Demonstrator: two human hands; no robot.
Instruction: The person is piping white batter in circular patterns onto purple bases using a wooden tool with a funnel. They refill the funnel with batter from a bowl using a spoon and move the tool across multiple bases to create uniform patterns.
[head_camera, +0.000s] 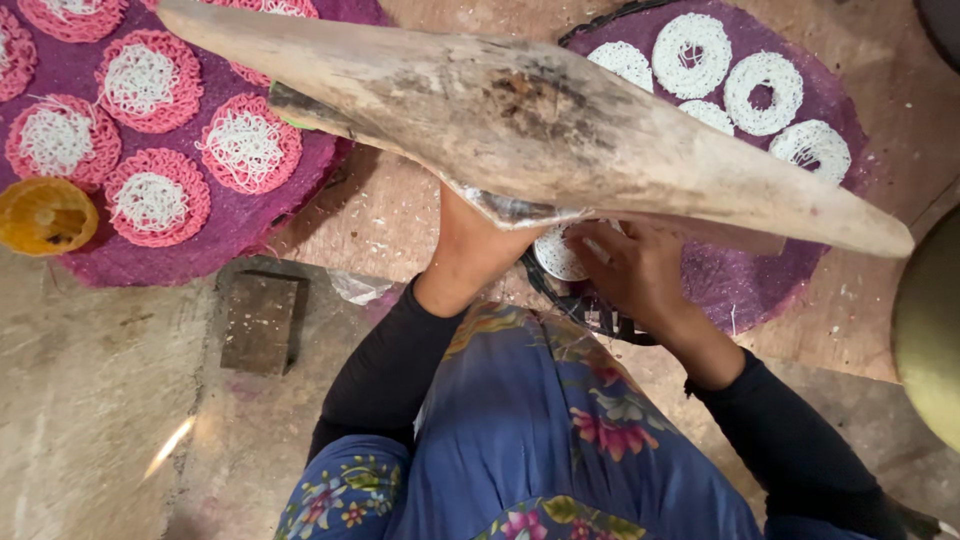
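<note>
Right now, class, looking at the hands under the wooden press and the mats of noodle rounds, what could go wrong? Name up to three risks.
1. The wooden press hides much of the left hand, so fingers might get pinched.
2. The right hand works at the near edge of the purple mat, and could smudge the white rings.
3. The orange cup sits on the left mat's rim and might tip.

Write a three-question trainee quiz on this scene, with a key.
1. True or false: the right hand rests on the right mat.
2. Which mat carries pink-edged noodle rounds? A) left mat B) right mat
3. What long thing crosses above both hands?

Key:
1. True.
2. A; the right mat has plain white rings.
3. A wooden press; the left hand reaches up under it.
</note>
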